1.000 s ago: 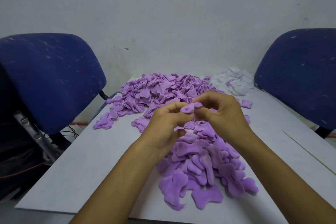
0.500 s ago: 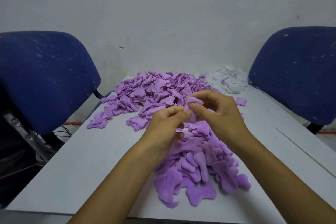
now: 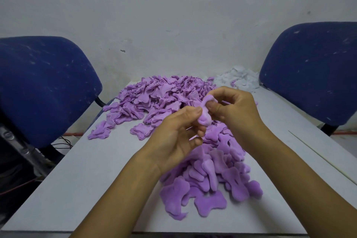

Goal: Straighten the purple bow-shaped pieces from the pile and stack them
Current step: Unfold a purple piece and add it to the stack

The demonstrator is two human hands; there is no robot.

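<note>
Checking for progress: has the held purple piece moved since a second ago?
Yes. The piece now hangs upright between both hands, turned from lying crosswise, judged against the far pile.

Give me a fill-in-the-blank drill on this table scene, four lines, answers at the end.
1. Both hands, left and right, pinch one ____ piece.
2. The chairs at either side are ____.
3. The small heap at the table's far right corner is mostly ____.
4. The held piece is ____ the table, not lying on it.

Answers: purple; blue; white; above
</note>
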